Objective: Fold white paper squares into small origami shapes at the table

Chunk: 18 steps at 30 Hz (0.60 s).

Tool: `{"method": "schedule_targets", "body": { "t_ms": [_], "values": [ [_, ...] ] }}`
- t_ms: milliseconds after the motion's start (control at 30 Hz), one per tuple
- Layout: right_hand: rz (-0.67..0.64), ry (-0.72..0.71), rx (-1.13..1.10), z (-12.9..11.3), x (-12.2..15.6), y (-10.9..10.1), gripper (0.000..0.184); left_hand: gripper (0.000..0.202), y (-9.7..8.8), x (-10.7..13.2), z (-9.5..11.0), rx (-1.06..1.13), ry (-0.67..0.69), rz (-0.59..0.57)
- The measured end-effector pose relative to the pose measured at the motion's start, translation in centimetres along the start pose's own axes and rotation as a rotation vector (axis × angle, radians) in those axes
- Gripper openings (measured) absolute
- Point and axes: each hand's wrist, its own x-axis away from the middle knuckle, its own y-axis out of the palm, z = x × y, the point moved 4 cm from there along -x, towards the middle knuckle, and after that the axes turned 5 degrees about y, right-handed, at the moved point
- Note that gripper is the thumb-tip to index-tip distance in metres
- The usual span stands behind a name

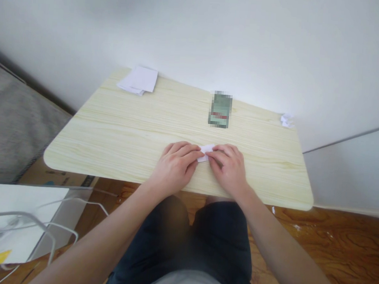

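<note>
A small piece of white paper (207, 148) lies on the pale wooden table (128, 133) near its front edge, between my two hands. My left hand (179, 160) holds its left side, with the fingers close together and partly covering it. At the other side, my right hand (228, 166) pinches the paper with thumb and index finger. The fingertips of both hands nearly meet over it. How the paper is folded underneath the fingers is hidden.
White paper sheets (143, 79) are stacked at the table's back left. A blurred green item (220, 110) lies beyond my hands. Crumpled white paper (286, 120) sits at the back right corner. Cables cross a white surface (15, 216) at lower left; a wall borders the back.
</note>
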Motion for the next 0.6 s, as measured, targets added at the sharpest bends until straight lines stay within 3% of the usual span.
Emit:
{"method": "schedule_targets", "body": {
  "t_ms": [300,600],
  "values": [
    [0.023,0.012,-0.067,0.2,-0.1,0.1,0.017,0.019,0.3,-2.2,-1.8,0.007,-0.071,-0.024],
    [0.091,0.089,-0.093,-0.1,0.0,0.2,0.009,0.011,0.9,-3.5,-2.2,0.017,-0.203,-0.026]
  ]
}}
